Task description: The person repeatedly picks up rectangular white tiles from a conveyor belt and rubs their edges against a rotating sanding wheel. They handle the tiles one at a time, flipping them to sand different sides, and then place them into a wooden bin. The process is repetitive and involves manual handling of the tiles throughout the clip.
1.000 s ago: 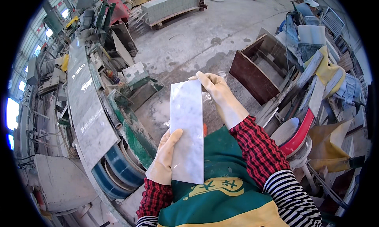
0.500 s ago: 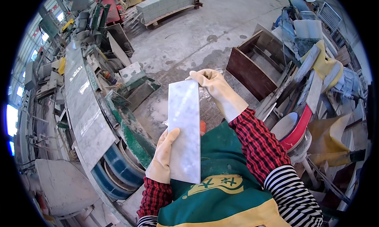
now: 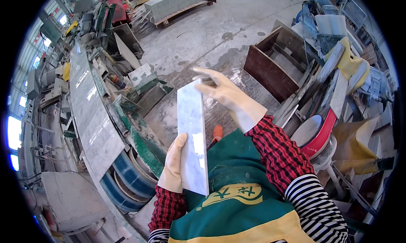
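A long, polished white-grey marble tile [image 3: 191,133] stands tilted in front of my green apron, its right edge showing. My left hand [image 3: 172,167], in a cream rubber glove, grips its lower left side with the thumb on the face; the other fingers are hidden behind it. At the tile's top right corner is my gloved right hand [image 3: 230,97], its fingers spread apart and reaching past the top edge. The thumb lies close to the corner, and I cannot tell whether it touches.
Marble slabs [image 3: 91,112] lie along a belt line at left, beside a green metal frame [image 3: 141,143] and a blue drum [image 3: 131,177]. On the right are a brown wooden box [image 3: 270,74] and a red-rimmed basin [image 3: 318,137]. Another person [image 3: 118,8] stands far left.
My right hand has let go of the tile's top corner and its fingers have spread. The tile has turned in my left hand, so its face looks narrower and its right edge shows more.
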### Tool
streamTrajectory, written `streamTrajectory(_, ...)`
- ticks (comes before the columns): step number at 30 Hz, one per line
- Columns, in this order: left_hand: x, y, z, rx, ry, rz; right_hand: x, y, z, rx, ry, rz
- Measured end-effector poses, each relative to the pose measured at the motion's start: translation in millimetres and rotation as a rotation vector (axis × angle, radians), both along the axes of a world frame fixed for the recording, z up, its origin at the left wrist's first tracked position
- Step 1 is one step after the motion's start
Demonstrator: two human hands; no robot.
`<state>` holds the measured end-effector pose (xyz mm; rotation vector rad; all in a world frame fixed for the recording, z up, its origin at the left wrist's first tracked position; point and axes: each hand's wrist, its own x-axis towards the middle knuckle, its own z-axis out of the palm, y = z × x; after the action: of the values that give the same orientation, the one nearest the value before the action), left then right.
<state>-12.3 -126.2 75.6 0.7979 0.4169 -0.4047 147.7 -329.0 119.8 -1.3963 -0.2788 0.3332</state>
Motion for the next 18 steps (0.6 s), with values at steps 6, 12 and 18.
streamTrajectory(6,-1,0,2,0.016,-0.014,0.001,3,-4,9,0.001,0.145,0.113)
streamTrajectory(12,2,-3,5,-0.036,-0.088,-0.032,10,-12,-3,-0.009,0.127,0.031)
streamTrajectory(18,6,-10,17,0.063,-0.176,-0.009,10,-9,-19,0.039,0.063,-0.045)
